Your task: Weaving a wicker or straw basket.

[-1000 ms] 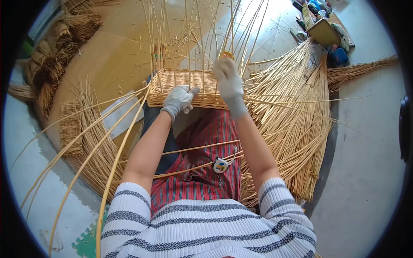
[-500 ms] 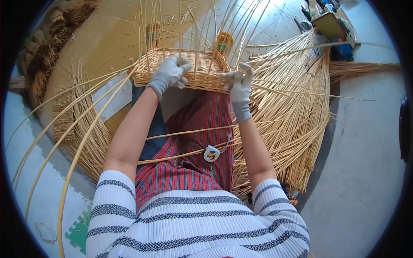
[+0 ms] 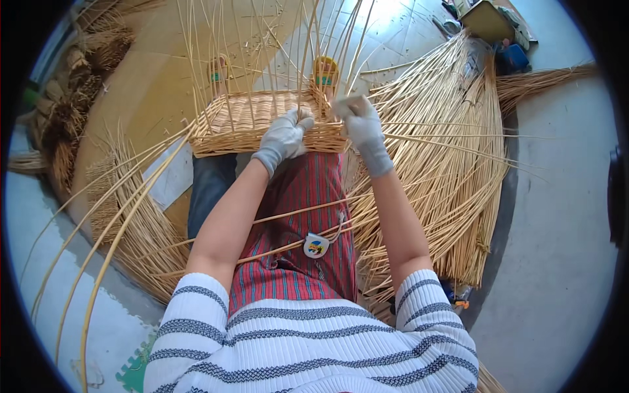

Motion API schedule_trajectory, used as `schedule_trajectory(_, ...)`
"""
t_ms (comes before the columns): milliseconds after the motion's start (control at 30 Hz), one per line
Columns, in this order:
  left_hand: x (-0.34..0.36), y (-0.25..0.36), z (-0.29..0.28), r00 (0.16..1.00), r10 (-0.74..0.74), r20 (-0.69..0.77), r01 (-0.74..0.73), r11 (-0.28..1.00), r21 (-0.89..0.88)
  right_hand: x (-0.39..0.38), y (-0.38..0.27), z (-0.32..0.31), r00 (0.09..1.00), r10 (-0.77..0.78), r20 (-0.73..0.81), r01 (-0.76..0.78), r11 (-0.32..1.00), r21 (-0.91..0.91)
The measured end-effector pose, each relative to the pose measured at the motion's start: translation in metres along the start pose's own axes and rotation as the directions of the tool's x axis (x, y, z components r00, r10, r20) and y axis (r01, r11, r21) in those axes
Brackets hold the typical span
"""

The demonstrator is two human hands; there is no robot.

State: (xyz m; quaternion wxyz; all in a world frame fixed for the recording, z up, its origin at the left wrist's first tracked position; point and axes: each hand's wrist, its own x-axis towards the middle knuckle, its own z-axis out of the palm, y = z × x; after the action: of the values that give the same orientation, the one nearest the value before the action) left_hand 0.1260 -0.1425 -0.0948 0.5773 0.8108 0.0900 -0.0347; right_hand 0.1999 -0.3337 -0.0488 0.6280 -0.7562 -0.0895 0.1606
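A shallow rectangular wicker basket (image 3: 223,144) rests by my knees, with thin upright stakes (image 3: 265,65) rising from its sides. My left hand (image 3: 283,139), in a pale grey glove, is closed on the basket's near wall right of its middle; the thumb and fingertips meet around the top of the weave. Just off the near right corner is my gloved right hand (image 3: 364,131), raised, its fingers curled and blurred by motion. What they hold, if anything, cannot be made out. Long loose rods (image 3: 121,219) stretch from the basket's left corner toward the lower left.
A big fanned bundle of wicker rods (image 3: 439,177) lies on the right, a smaller bundle (image 3: 131,196) on the left. Dark brown bundles (image 3: 65,111) stand at far left. A tape measure (image 3: 316,245) hangs over the red striped apron (image 3: 295,196). Sandalled feet (image 3: 324,72) show beyond the basket.
My left hand has moved right along the near wall. My right fingers have gone from spread to curled, lifting off the corner. The basket appears slightly lower and farther left in view.
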Motion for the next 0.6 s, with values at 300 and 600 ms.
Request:
schedule_trajectory(300,0.002,0.024,0.014,0.947,-0.322,0.006,0.317,0.926,-0.207,0.06,-0.009,0.014,0.894,-0.374,-0.246,0.253,0.876,-0.412)
schedule_trajectory(600,0.012,0.044,0.03,0.932,-0.363,-0.01,0.323,0.841,-0.434,-0.043,0.017,-0.004,0.873,-0.29,-0.392,0.419,0.856,0.301)
